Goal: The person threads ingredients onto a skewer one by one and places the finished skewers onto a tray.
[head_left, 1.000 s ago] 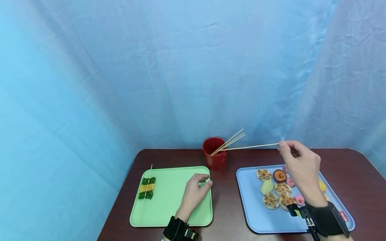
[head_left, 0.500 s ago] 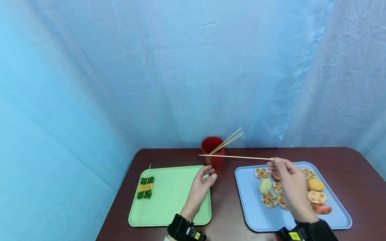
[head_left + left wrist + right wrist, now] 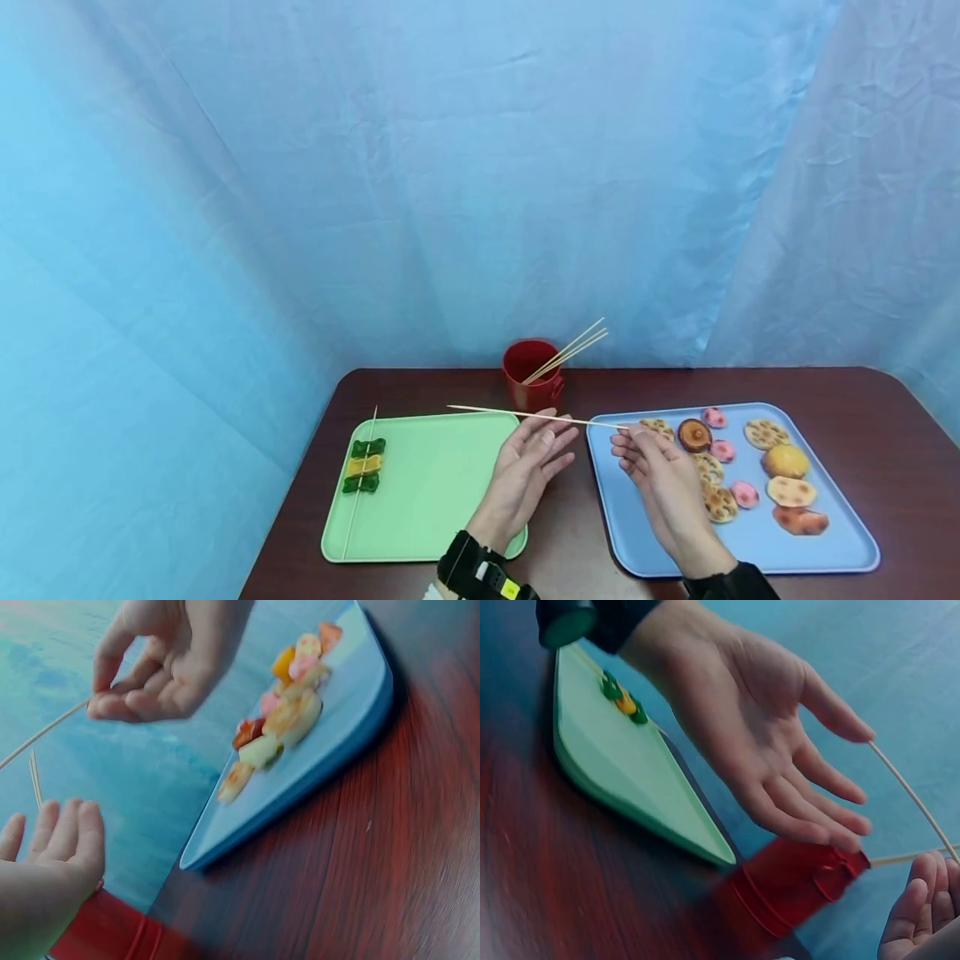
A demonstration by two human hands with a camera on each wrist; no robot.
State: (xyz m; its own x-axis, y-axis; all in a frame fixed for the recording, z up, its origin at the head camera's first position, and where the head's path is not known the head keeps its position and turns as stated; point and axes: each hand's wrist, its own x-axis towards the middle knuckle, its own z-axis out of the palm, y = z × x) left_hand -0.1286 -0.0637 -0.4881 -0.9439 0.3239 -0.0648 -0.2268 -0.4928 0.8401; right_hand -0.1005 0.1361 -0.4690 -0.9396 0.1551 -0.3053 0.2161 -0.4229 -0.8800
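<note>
My right hand (image 3: 663, 492) pinches one end of a thin wooden skewer (image 3: 517, 412) between thumb and fingertips, just over the left edge of the blue tray (image 3: 630, 554). The skewer points left, nearly level. My left hand (image 3: 517, 479) lies under it with fingers spread and fairly straight, palm turned toward the right hand. In the right wrist view the skewer passes by the left thumb's tip (image 3: 864, 735); whether they touch I cannot tell. On the blue tray lie toy food pieces: lotus root slices (image 3: 766, 434), a mushroom (image 3: 694, 435) and pink pieces (image 3: 745, 494).
A red cup (image 3: 531, 390) with several skewers (image 3: 573, 348) leaning in it stands at the table's back. The green tray (image 3: 427, 533) at left bears a skewer with two green pieces and a yellow piece (image 3: 363, 465) between them. A blue curtain hangs behind the table.
My right hand has brought the skewer from beside the cup leftward and down toward the left hand. My left hand has moved right, off the green tray's middle, and its fingers have spread.
</note>
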